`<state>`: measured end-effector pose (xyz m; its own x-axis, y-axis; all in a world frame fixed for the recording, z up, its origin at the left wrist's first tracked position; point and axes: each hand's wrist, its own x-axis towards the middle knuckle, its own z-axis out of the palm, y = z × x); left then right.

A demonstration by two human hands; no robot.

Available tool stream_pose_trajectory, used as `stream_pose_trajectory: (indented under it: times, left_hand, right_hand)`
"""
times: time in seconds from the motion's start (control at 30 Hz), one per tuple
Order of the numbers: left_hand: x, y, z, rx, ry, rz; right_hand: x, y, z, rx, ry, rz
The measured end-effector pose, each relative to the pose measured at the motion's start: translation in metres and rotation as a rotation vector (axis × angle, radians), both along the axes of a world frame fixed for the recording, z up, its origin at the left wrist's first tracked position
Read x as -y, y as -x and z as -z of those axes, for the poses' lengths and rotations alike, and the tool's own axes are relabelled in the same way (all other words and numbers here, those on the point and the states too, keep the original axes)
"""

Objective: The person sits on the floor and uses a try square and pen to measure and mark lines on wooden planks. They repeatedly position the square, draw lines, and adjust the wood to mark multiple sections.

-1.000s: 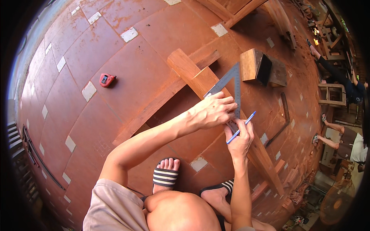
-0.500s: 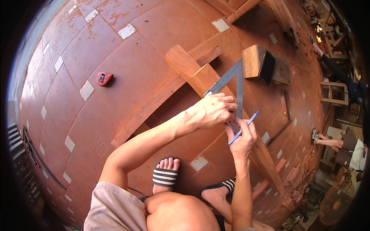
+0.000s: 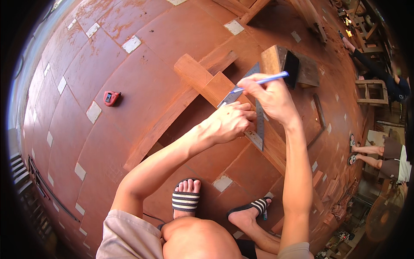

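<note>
A grey metal triangular square (image 3: 260,123) with ruled edges lies across a long reddish wooden beam (image 3: 192,71). My left hand (image 3: 230,122) grips the square and holds it against the beam, fingers curled; its fingertips are partly hidden. In my right hand (image 3: 276,98) is a blue and white pen (image 3: 272,78), pinched between thumb and fingers. The pen's tip sits at the square's upper edge, over the beam. Beneath the long beam, a second wooden beam (image 3: 159,125) crosses at an angle.
A red tape measure (image 3: 111,98) lies on the reddish tiled floor to the left. Wooden blocks (image 3: 271,60) with a black phone-like slab (image 3: 292,69) leaning on them stand beyond my right hand. Two people are at the far right, near a wooden stool (image 3: 371,92).
My right hand has lifted from the square's lower end and moved up and away, turning the pen so its tip meets the square's upper edge. My left hand stays on the square.
</note>
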<state>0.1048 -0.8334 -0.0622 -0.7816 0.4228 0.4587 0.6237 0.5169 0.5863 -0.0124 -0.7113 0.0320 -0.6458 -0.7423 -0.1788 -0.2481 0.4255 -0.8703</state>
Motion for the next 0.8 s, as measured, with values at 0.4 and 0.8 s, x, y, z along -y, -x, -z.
stream_pose_trajectory:
  times: [0.4,0.8]
  left_hand:
    - [0.001,0.0,0.003,0.065,-0.044,0.032]
    - [-0.009,0.0,-0.031,0.052,0.005,-0.011]
  right_hand:
    - [0.032,0.016,0.017,-0.009,-0.228,-0.122]
    - [0.035,0.031,0.032,-0.446,-0.274,-0.032]
